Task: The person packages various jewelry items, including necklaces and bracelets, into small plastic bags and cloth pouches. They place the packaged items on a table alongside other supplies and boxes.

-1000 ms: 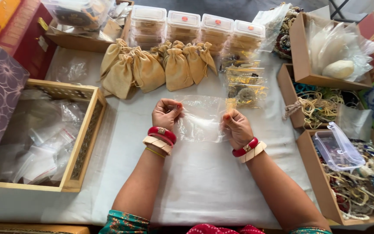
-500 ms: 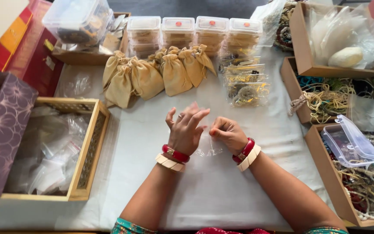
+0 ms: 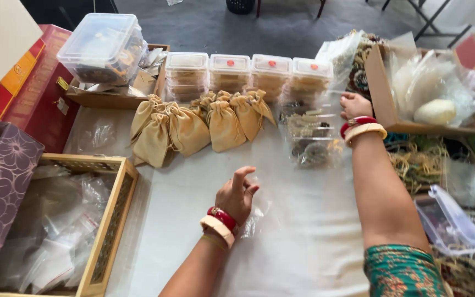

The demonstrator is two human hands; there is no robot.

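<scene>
White cloth (image 3: 204, 181) covers the table. Left hand (image 3: 237, 195) rests with fingers loosely spread on a clear, crinkled plastic pouch (image 3: 257, 214), lying flat at centre; its outline is hard to trace against the cloth. Right hand (image 3: 355, 104) reaches among clear packets (image 3: 309, 137) beside the tan drawstring bags (image 3: 193, 126); its fingers are hidden, so its grip cannot be told.

A thin, clear plastic bag (image 3: 257, 212) lies glossy and crinkled on the matt white tablecloth (image 3: 309, 242). The pouches (image 3: 185, 129) look like soft tan cloth with a slight sheen. The tray (image 3: 111, 220) is pale bare wood; the lidded tubs (image 3: 248, 71) are translucent, smooth plastic.
</scene>
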